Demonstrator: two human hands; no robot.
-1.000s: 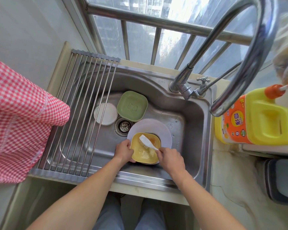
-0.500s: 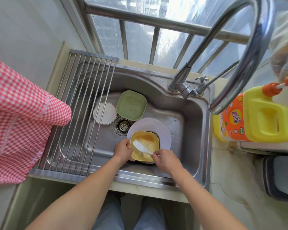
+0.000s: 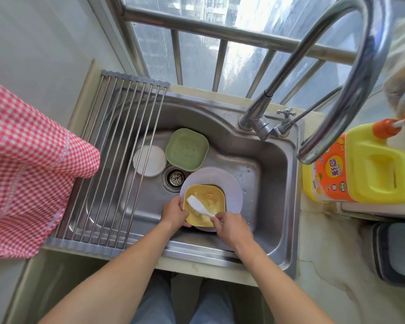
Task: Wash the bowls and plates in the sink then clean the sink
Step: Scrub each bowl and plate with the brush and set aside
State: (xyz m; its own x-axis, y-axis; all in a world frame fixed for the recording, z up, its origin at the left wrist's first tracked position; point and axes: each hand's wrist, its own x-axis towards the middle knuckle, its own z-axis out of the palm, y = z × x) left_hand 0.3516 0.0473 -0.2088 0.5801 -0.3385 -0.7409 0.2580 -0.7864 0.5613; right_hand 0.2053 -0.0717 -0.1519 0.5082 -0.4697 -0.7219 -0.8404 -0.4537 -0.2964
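Note:
A yellow square bowl (image 3: 212,198) lies on a pale lilac plate (image 3: 232,185) near the front of the steel sink (image 3: 262,183). My left hand (image 3: 174,212) grips the bowl's left rim. My right hand (image 3: 230,226) holds the handle of a white dish brush (image 3: 198,204), whose head lies inside the bowl at its left side. Behind them in the sink sit a green square bowl (image 3: 187,149) and a small white round plate (image 3: 149,160), partly under the rack.
A roll-up metal drying rack (image 3: 110,164) covers the sink's left part. The drain (image 3: 175,178) is open in the middle. A tall curved tap (image 3: 351,66) arches at the right. A yellow detergent jug (image 3: 360,169) stands on the right counter. A red checked cloth (image 3: 26,169) hangs at left.
The brush head has swept from the bowl's upper middle toward its left side, and my right hand has shifted slightly left. My left hand keeps its hold on the bowl's rim.

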